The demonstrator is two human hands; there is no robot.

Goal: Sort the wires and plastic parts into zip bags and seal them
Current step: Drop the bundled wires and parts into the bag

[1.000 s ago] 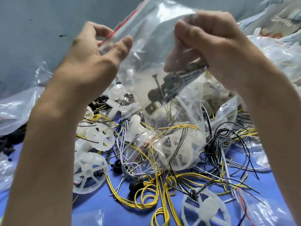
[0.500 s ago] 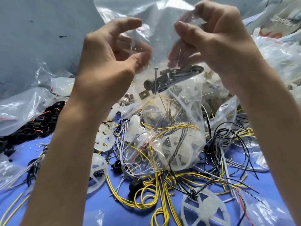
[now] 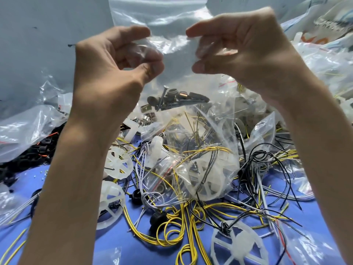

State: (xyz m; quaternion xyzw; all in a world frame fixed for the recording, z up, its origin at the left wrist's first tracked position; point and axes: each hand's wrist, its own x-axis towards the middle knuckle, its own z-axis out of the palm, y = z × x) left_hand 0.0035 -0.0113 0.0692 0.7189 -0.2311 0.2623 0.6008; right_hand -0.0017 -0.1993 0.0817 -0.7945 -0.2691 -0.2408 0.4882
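I hold a clear zip bag (image 3: 172, 31) up in front of me, its red-lined top at the frame's upper edge. Dark parts, a nail and small metal pieces (image 3: 173, 100) lie in its bottom. My left hand (image 3: 112, 69) pinches the bag's left side between thumb and curled fingers. My right hand (image 3: 242, 54) pinches the right side the same way. Below lie yellow wires (image 3: 172, 230), black wires (image 3: 263, 159) and white plastic wheels (image 3: 118, 165) on the blue table (image 3: 305, 213). Another clear bag (image 3: 206, 169) there holds wires and a wheel.
A bag of black parts (image 3: 28, 142) lies at the left. More clear bags (image 3: 324, 69) are heaped at the right and back. A grey wall (image 3: 47, 44) rises behind the pile. A white wheel (image 3: 238, 245) sits near the front edge.
The bag has turned upright with its zip edge now at the top and the dark parts settled flat at the bottom. Both hands have shifted apart to its sides.
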